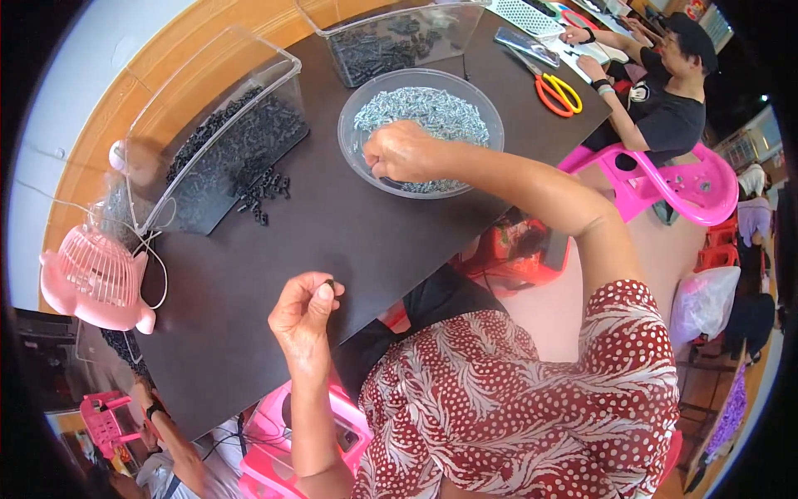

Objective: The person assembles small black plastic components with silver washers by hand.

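Note:
My left hand (306,318) is raised over the near edge of the dark table, its thumb and forefinger pinched on a small dark piece (330,284). Most of that piece is covered by the fingertips. Farther off, my right hand (399,151) reaches over a round clear plastic bowl (496,133), fingers curled down at its near left side. Many small, shiny silvery metal pieces (449,112), thin like pins or screws, fill the bowl. Whatever the right fingertips hold is hidden.
Two clear bins (301,76) (332,32) hold small black plastic parts; some parts (268,193) lie spilled on the table (241,308). A pink fan (100,279) stands at the left edge. Scissors (555,93) with orange and yellow handles lie far right, near a seated co-worker (665,91).

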A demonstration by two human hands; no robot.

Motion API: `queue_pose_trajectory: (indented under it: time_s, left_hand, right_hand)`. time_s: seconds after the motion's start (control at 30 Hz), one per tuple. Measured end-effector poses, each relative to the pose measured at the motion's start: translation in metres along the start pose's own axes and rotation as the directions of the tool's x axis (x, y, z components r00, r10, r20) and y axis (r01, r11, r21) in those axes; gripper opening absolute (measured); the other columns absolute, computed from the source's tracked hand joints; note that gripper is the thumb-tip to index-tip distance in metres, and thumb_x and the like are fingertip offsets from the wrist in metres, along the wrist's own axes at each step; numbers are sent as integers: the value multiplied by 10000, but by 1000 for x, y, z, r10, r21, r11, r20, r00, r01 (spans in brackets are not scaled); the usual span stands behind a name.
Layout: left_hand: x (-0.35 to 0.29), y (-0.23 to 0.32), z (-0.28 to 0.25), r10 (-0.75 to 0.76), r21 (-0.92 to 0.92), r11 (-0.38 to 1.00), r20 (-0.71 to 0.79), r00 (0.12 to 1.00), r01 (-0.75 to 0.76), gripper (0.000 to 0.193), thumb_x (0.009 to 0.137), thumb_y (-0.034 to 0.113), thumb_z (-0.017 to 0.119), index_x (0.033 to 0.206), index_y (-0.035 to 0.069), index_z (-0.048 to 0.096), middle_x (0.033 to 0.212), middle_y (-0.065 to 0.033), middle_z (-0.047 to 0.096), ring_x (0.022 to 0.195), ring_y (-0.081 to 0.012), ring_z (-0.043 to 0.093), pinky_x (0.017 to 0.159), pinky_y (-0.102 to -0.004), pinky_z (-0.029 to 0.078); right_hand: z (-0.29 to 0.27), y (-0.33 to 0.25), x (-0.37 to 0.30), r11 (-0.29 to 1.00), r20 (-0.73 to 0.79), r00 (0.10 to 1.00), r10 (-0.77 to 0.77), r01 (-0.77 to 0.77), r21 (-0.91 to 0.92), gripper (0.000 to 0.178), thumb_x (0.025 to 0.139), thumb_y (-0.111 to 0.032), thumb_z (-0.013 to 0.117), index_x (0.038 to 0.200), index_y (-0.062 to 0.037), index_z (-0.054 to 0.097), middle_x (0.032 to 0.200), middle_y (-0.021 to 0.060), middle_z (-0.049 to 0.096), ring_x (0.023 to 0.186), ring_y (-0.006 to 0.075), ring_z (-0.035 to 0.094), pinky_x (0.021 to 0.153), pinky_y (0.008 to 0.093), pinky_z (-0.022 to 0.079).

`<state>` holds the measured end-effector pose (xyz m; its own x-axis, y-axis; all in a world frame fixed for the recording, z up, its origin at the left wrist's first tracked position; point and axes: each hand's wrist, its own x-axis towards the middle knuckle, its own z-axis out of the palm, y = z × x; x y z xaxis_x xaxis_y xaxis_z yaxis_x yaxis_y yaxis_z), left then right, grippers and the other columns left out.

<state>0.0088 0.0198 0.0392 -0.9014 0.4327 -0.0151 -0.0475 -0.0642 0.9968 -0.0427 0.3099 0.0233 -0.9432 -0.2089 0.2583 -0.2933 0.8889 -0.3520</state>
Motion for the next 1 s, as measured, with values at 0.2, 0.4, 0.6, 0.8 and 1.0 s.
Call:
queue_pose_trajectory:
  time_s: [0.2, 0.4, 0.6, 0.8, 1.0]
  left_hand:
    - [-4, -2, 5, -20, -115, 993, -44, 999, 15, 164, 835, 122, 631, 918, -14, 593, 788, -72, 628, 672, -97, 559, 605, -203, 438]
    - [1, -5, 4, -110, -276, 957, -51, 993, 92, 177, 819, 102, 643, 933, -22, 591, 791, -98, 632, 648, -118, 560, 600, -218, 443]
    - [4, -2, 5, -142, -465, 877, -11, 990, 120, 219, 807, 50, 636, 1002, -43, 599, 800, -98, 622, 655, -133, 562, 599, -225, 455]
    - [2, -7, 0, -104, -475, 878, -78, 992, 55, 197, 811, 35, 627, 991, -42, 605, 794, -96, 623, 663, -135, 573, 598, -225, 461]
    - [-10, -9, -11, -119, -544, 837, -65, 991, 65, 129, 830, 31, 600, 932, -46, 591, 777, -121, 634, 626, -138, 563, 590, -228, 460]
  right_hand:
    - [-2, -11, 2, 987, 103, 994, 45, -28, -159, 77, 678, -107, 579, 705, -36, 568, 691, 152, 586, 697, 352, 577, 642, 438, 451]
    - [-24, -33, -12, 996, -107, 993, -58, 64, 55, 80, 699, -65, 597, 757, -28, 557, 698, 115, 583, 649, 294, 577, 599, 371, 459]
    - [-28, -95, -17, 857, -69, 996, 52, -9, 516, 80, 748, -14, 619, 825, -31, 608, 710, 24, 553, 638, 86, 511, 575, 232, 422]
    - [-15, -124, -14, 805, -85, 990, -112, 141, 576, 76, 748, -29, 610, 823, -35, 618, 750, 83, 583, 674, 185, 589, 580, 275, 452]
    - [0, -146, -13, 802, -24, 994, -106, 100, 588, 88, 776, -36, 623, 861, -44, 641, 771, 46, 589, 660, 139, 550, 577, 244, 424]
